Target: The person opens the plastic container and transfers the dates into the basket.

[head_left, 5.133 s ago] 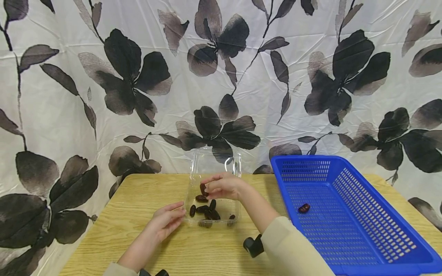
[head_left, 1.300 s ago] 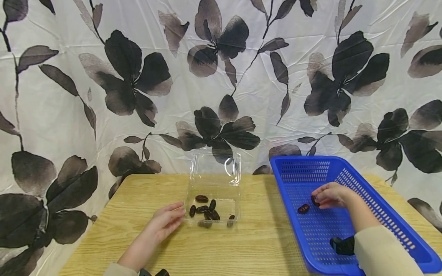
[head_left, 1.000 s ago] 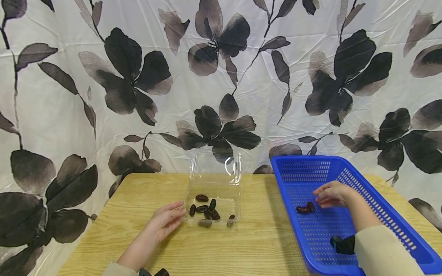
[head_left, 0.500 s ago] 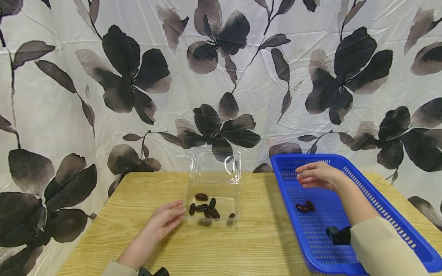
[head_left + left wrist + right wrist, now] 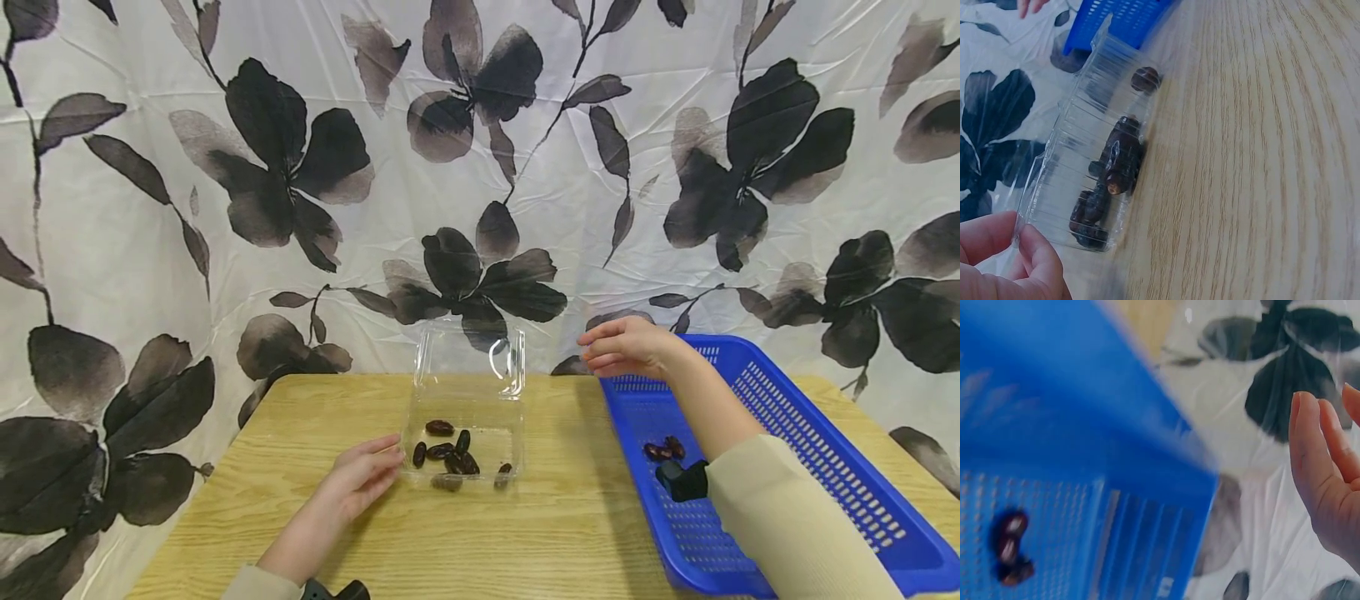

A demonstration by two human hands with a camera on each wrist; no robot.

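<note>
A clear plastic clamshell container (image 5: 497,442) stands with its lid raised, and several dark brown dates (image 5: 453,461) lie in it. At its left side my left hand (image 5: 363,479) pinches the container's rim between thumb and fingers, as the left wrist view shows. My right hand (image 5: 628,346) is in the air over the far left corner of a blue plastic basket (image 5: 843,471). Its fingers are loosely bent and hold nothing. Two dates (image 5: 1011,540) lie close together on the basket floor, below the right forearm.
The wooden table (image 5: 300,433) carries both containers, the basket at the right with its perforated walls. A floral curtain (image 5: 637,167) hangs right behind the table. Black wrist cameras (image 5: 682,481) sit on the wrists.
My right hand carried a date from the container to the basket and let it go beside the first. It then rose and moved left, free of any date. The left hand stayed put.
</note>
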